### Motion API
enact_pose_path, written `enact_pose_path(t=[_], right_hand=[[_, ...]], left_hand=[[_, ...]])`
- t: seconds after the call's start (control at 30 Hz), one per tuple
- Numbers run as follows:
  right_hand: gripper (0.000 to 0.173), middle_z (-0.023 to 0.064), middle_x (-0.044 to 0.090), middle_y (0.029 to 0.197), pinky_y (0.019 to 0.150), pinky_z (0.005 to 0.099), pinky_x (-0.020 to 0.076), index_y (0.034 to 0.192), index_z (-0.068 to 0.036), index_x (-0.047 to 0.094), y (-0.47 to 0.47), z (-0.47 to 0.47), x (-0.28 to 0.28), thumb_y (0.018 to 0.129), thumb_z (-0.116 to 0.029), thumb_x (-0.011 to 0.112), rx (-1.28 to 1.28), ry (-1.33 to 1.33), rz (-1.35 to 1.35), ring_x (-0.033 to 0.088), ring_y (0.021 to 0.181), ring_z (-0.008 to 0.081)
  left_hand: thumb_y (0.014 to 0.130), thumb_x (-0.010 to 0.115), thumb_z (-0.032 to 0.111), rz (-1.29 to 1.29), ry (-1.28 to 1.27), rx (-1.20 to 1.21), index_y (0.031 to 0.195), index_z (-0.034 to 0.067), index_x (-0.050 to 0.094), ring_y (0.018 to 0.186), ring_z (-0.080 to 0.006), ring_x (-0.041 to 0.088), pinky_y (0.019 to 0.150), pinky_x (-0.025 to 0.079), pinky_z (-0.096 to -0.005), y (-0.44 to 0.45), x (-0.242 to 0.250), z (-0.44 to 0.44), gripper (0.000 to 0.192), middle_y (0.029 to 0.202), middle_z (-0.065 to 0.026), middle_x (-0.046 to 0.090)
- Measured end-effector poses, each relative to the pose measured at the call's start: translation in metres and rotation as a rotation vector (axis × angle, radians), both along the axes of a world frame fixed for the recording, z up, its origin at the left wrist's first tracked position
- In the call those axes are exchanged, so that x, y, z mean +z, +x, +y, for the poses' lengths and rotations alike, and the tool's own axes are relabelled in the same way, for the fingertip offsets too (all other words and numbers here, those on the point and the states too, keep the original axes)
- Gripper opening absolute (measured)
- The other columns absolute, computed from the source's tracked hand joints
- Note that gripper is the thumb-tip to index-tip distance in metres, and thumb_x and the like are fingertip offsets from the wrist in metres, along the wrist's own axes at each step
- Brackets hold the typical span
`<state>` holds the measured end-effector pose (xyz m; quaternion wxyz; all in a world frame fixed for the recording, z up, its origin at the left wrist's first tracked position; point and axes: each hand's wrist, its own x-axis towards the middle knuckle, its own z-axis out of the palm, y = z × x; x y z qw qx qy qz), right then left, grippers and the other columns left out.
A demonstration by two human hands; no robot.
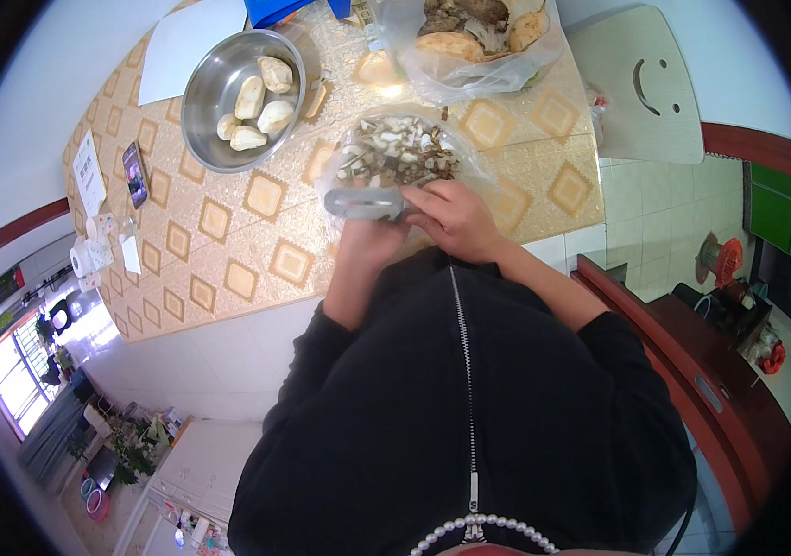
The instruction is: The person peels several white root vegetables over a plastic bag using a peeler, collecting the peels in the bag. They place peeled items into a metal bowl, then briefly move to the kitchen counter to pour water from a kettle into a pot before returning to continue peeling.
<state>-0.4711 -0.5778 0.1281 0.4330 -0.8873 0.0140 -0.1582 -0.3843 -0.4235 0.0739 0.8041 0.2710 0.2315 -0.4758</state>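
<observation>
Before me on the table, a clear plastic bag (473,161) lies spread with a heap of pale and brown peelings (399,149) on it. At the bag's near edge my right hand (463,217) grips the dark handle of a broad-bladed knife (365,203), its grey blade pointing left. My left hand (369,240) is close below the blade, blurred and partly covered by it; whether it holds something cannot be seen. To the upper left, a stainless steel bowl (195,118) contains several peeled, whitish root pieces (249,97).
Farther back, another plastic bag (451,87) holds unpeeled brown roots (449,46). A smartphone (135,175), a printed card (89,174) and a patterned paper cup (99,228) stand or lie at the left. A chair back with a smiling-face cutout (635,87) is beyond the table's right edge.
</observation>
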Motion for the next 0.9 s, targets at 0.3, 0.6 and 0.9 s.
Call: enact_pose_path(t=[0.3,0.6,0.9], right_hand=[[0.031,0.0132,0.063,0.088,0.072,0.0403,0.0470,0.110,-0.009,0.065,-0.010,-0.016,-0.043,0.080,-0.019,0.069,-0.115,0.172,0.451,0.060,0.082,0.0324],[0.032,0.0141,0.065,0.090,0.076,0.0376,0.0483,0.110,-0.007,0.066,-0.004,-0.010,-0.024,0.083,-0.024,0.068,0.109,0.251,0.263,0.061,0.086,0.0310],[0.032,0.0089,0.068,0.094,0.080,0.0317,0.0483,0.115,-0.005,0.065,-0.001,-0.029,-0.040,0.088,-0.022,0.067,-0.267,0.478,0.638,0.062,0.087,0.0213]], left_hand=[[0.098,0.042,0.041,0.122,0.249,0.149,0.107,0.009,0.057,0.084,-0.0202,0.057,0.069,0.045,-0.0305,0.001,0.015,0.002,0.036,0.096,-0.0083,0.062],[0.101,0.037,0.035,-0.622,0.476,-0.091,0.120,0.008,0.051,0.096,-0.0233,0.057,0.082,0.049,-0.0371,-0.001,-0.003,0.008,0.036,0.109,-0.0086,0.060],[0.100,0.035,0.032,-0.264,0.210,0.052,0.111,0.006,0.053,0.090,-0.0214,0.060,0.076,0.052,-0.0344,0.001,0.026,0.009,0.034,0.099,-0.0088,0.062]])
